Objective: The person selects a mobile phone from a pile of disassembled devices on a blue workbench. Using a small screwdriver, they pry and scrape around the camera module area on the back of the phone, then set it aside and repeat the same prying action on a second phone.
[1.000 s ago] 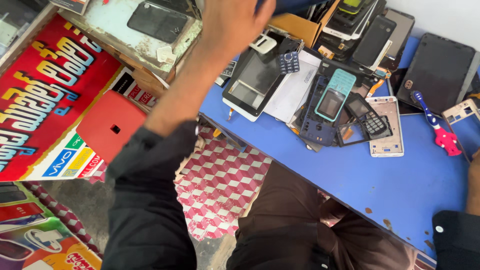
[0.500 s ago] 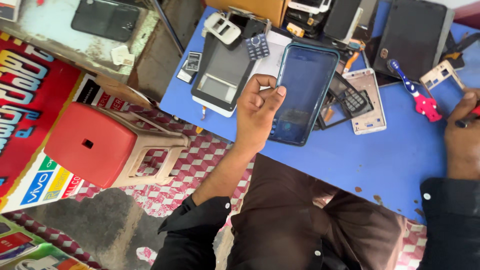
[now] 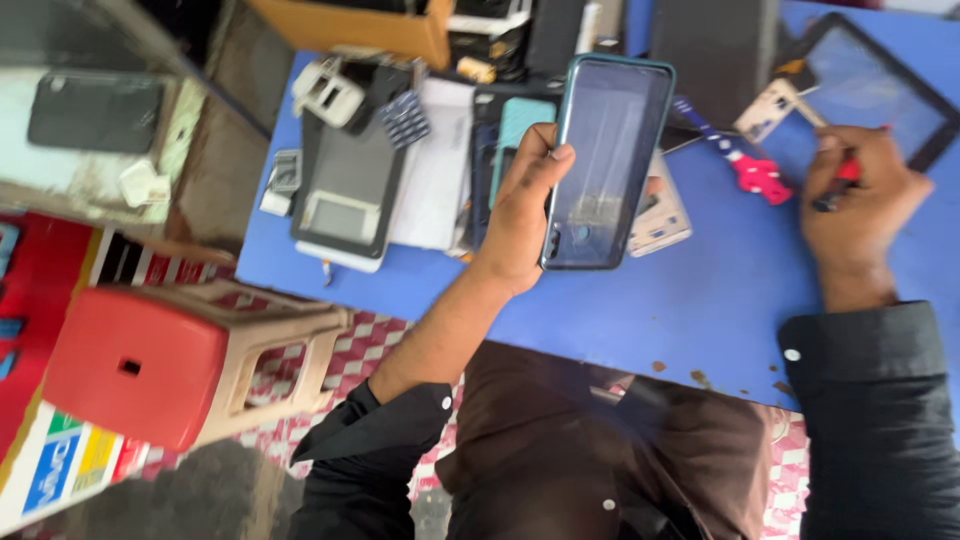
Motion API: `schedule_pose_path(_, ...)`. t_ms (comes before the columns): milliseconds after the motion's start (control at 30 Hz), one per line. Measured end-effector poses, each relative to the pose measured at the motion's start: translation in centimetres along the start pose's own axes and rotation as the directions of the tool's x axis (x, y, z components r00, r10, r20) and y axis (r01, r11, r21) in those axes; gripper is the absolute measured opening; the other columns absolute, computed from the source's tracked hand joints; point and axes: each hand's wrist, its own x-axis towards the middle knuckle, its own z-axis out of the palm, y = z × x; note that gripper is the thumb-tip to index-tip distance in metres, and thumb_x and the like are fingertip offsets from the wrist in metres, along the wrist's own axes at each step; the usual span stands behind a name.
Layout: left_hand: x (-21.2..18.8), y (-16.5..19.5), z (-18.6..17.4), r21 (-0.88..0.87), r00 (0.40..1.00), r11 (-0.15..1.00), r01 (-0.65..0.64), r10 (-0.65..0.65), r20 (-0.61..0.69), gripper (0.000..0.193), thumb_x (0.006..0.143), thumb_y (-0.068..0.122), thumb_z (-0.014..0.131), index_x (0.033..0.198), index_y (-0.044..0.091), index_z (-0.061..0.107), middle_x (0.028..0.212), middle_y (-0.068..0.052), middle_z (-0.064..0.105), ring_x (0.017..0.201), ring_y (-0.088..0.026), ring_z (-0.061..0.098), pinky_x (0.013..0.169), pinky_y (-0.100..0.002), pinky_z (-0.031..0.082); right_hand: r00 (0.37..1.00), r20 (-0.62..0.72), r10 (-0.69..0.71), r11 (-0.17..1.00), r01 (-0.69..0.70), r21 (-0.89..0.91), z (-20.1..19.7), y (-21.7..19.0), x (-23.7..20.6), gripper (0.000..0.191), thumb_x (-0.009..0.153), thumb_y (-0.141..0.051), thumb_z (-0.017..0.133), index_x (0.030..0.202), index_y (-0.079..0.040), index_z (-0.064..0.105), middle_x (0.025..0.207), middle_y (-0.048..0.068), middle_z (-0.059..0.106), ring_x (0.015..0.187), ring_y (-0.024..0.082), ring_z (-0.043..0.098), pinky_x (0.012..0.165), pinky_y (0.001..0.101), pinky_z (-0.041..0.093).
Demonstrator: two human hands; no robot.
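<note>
My left hand (image 3: pixel 520 215) holds a dark smartphone (image 3: pixel 605 160) with a teal edge upright above the blue table (image 3: pixel 700 300), its glass face toward me. My right hand (image 3: pixel 860 200) rests on the table at the right, fingers closed around a thin tool with a red handle (image 3: pixel 848 172). A red and blue screwdriver (image 3: pixel 740 165) lies just left of that hand. Behind the held phone lie several opened phones and loose parts (image 3: pixel 500 140).
A grey tablet-like device (image 3: pixel 345 195) and a white sheet (image 3: pixel 435 170) lie at the table's left. A dark tablet frame (image 3: pixel 880 85) sits at the back right, a brown box (image 3: pixel 350 25) at the back. A red stool (image 3: pixel 150 365) stands on the floor to the left.
My left hand came back from reaching up left, took up the smartphone and lifted it off the table. My right hand came into view and closed on the red-handled tool.
</note>
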Motion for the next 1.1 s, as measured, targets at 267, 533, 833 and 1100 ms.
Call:
schedule_pose_path(267,8.4,-3.2,2.7,0.028,0.957,0.995,0.096,-0.100,0.273,0.040,0.113,0.035,0.050,0.133,0.001,0.045,0.126,-0.031,0.064,0.118,-0.036,0.069,0.101,-0.039,0.060,0.988,-0.059,0.143,0.990,-0.142,0.026,-1.4,-2.8,2.1,0.012,0.119,-0.006,0.067,0.111,0.001,0.072,0.073,0.012,0.058,0.059,0.016,0.052,0.061,0.0296,0.044)
schedule_pose_path(533,9.7,-6.7,1.0,-0.063,0.963,0.991,0.120,-0.100,0.252,0.057,0.113,0.046,0.050,0.146,0.001,0.042,0.133,-0.024,0.063,0.119,-0.034,0.069,0.101,-0.042,0.058,0.991,-0.053,0.120,0.908,-0.088,0.410,-2.1,-7.2,3.0,0.053,0.115,-0.044,0.043,0.124,0.003,0.063,0.093,0.014,0.066,0.072,0.020,0.063,0.066,0.0291,0.046)
schedule_pose_path(833,8.7,-8.7,-0.6,-0.115,0.979,0.990,0.082,-0.058,0.195,0.048,0.122,0.042,0.048,0.145,0.001,0.042,0.134,-0.022,0.063,0.120,-0.027,0.068,0.104,-0.042,0.059,0.993,0.044,-0.113,0.965,0.099,0.242,-1.2,-9.2,1.2,0.024,0.106,-0.010,0.070,0.119,0.007,0.058,0.104,0.021,0.069,0.086,0.027,0.067,0.074,0.0346,0.053)
schedule_pose_path(1100,8.3,-8.4,-0.2,0.024,0.979,1.000,0.013,-0.018,0.204,0.052,0.122,0.042,0.049,0.153,0.002,0.037,0.139,-0.017,0.060,0.126,-0.024,0.063,0.112,-0.040,0.053,0.956,0.113,-0.271,0.950,0.247,0.190,-1.2,-11.2,3.1,0.028,0.083,0.004,0.083,0.105,0.002,0.066,0.108,0.014,0.071,0.093,0.032,0.066,0.083,0.0428,0.052)
